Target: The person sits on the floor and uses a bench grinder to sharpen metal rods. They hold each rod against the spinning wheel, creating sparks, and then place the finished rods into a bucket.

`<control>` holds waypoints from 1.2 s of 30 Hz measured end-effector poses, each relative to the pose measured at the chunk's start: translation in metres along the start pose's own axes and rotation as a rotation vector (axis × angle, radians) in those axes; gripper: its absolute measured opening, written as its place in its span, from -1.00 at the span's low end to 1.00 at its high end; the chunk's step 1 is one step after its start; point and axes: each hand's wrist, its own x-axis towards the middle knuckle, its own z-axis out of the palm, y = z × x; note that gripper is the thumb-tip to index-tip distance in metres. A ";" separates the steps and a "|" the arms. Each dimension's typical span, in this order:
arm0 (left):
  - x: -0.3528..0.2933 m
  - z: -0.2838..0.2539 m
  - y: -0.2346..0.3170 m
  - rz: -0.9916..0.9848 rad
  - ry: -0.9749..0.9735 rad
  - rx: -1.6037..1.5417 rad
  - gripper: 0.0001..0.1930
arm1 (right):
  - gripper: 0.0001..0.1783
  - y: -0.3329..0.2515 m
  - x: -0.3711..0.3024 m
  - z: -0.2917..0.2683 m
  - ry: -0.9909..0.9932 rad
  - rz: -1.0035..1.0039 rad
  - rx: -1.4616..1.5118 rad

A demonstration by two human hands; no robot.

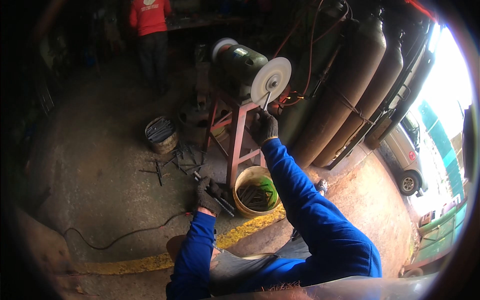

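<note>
My right hand [265,126], in a dark knit glove, is closed around a short metal rod [267,101]. The rod's upper end meets the face of a pale grinding wheel [283,70], just below its hub. Small orange sparks show right of the wheel. The wheel sits on a green bench grinder [245,61] atop a red metal stand [237,140]. Lower and to the left, my left hand [206,195], also gloved, is closed on metal rods [227,206] whose ends stick out past the fingers. The glove hides how many there are.
A pale bucket [237,201] of metal pieces stands by the stand's foot. Another bucket [164,146] holds dark rods, with several loose rods [159,172] beside it. Tall gas cylinders [345,85] lean right. A cable [125,235] crosses the floor. A person in red [150,17] stands farther back.
</note>
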 end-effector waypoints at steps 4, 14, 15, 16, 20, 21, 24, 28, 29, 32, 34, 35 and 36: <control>0.001 0.003 -0.005 -0.033 0.028 -0.019 -0.77 | -0.77 0.024 0.001 0.010 -0.008 0.032 -0.076; 0.009 -0.004 -0.011 -0.020 -0.080 -0.015 -0.79 | -0.78 0.043 -0.001 0.023 -0.075 0.044 -0.150; 0.010 -0.004 -0.012 -0.016 -0.071 -0.011 -0.78 | -0.78 0.042 -0.001 0.021 -0.089 0.053 -0.138; 0.012 -0.003 -0.013 -0.013 -0.063 -0.008 -0.78 | -0.78 0.042 0.000 0.018 -0.103 0.062 -0.127; 0.011 -0.005 -0.012 -0.030 -0.066 -0.019 -0.75 | -0.79 0.025 -0.004 0.008 -0.036 0.106 -0.001; 0.011 -0.006 -0.011 -0.032 -0.067 -0.020 -0.74 | -0.79 0.021 -0.003 0.005 -0.034 0.078 -0.049; 0.011 -0.007 -0.009 -0.032 -0.065 -0.006 -0.69 | -0.80 0.013 -0.002 -0.002 -0.017 0.005 -0.103; 0.008 0.000 -0.008 -0.016 -0.034 0.029 -0.61 | -0.78 0.014 -0.003 -0.003 -0.044 0.035 0.055; 0.007 0.000 -0.007 -0.009 -0.019 0.031 -0.61 | -0.77 0.010 -0.002 -0.002 -0.074 0.066 0.093; 0.010 -0.005 -0.005 -0.016 -0.049 0.018 -0.62 | -0.77 0.000 -0.005 0.000 -0.038 0.080 0.121; 0.010 -0.004 -0.007 -0.017 -0.030 0.034 -0.62 | -0.78 0.012 -0.004 0.004 -0.027 0.022 0.059; 0.010 -0.003 -0.007 -0.017 -0.019 0.042 -0.62 | -0.78 0.015 -0.003 0.006 -0.023 -0.006 0.029; 0.009 -0.002 -0.007 -0.026 -0.012 0.034 -0.63 | -0.79 0.018 -0.003 0.008 -0.043 0.010 0.002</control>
